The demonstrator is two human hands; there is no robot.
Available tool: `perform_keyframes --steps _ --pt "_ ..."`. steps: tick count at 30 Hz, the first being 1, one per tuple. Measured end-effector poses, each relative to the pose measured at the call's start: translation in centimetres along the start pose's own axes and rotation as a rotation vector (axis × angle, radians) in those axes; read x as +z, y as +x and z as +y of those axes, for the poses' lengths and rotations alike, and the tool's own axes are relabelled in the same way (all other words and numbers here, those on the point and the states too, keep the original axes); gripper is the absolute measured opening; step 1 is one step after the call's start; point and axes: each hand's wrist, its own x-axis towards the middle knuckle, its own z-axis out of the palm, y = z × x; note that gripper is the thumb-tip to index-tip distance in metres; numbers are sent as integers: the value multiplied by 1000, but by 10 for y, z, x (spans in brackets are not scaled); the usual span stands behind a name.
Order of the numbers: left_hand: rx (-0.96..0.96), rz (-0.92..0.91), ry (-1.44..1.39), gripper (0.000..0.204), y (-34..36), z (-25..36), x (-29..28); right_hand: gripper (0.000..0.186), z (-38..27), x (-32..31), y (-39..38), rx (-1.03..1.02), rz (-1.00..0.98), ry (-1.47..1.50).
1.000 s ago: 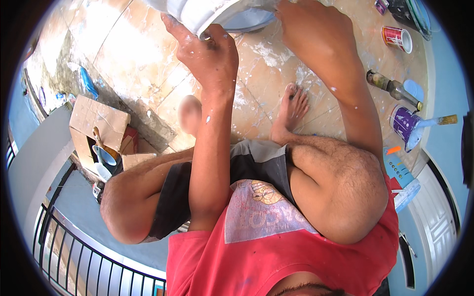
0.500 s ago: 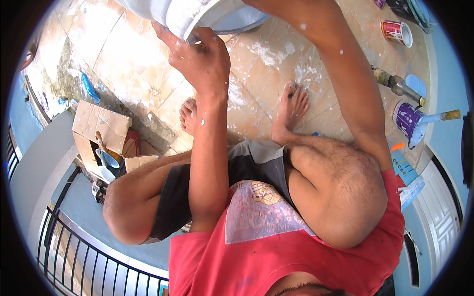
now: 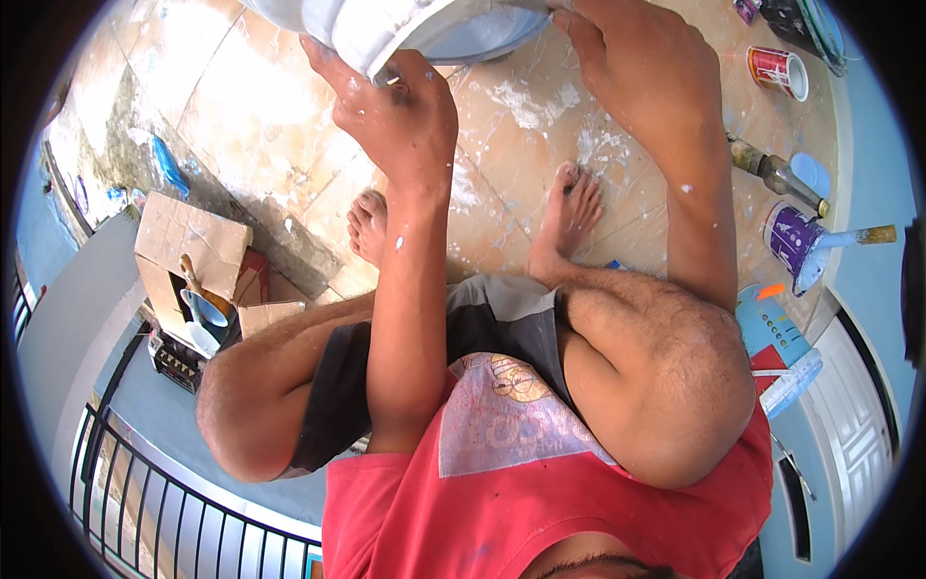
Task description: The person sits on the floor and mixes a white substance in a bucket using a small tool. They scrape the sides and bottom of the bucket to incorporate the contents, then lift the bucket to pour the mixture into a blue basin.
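Note:
A white plastic bucket [image 3: 371,24] is at the top edge of the head view, tipped so its wide rim and pale inside face me. Part of it is cut off by the frame. My left hand [image 3: 400,111] is closed on the near side of its rim, with the index finger stretched along the outer wall. My right hand [image 3: 651,72] has its fingers bent at the right end of the rim. White paint specks mark both hands and forearms.
I squat barefoot on paint-splashed tiles [image 3: 521,106]. At left lies an opened cardboard box [image 3: 198,236] holding tools. Along the right stand a red can [image 3: 776,72], a glass bottle [image 3: 781,174], a purple paint tub [image 3: 796,241] with a brush [image 3: 858,236] across it, and a light-blue container [image 3: 776,323].
My right hand has come down toward me from beyond the top edge to the right end of the rim. The bucket and my left hand have shifted slightly right.

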Motion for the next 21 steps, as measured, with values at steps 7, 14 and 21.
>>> perform_keyframes --steps 7,14,21 --pt "51 28 -29 74 0 -1 4 14 -7 20 28 -26 46 96" --pt "13 30 -24 74 0 -2 3 26 -7 16 8 -7 -144 129" --pt "9 9 -29 75 -1 2 0 23 14 7 5 132 4 313"
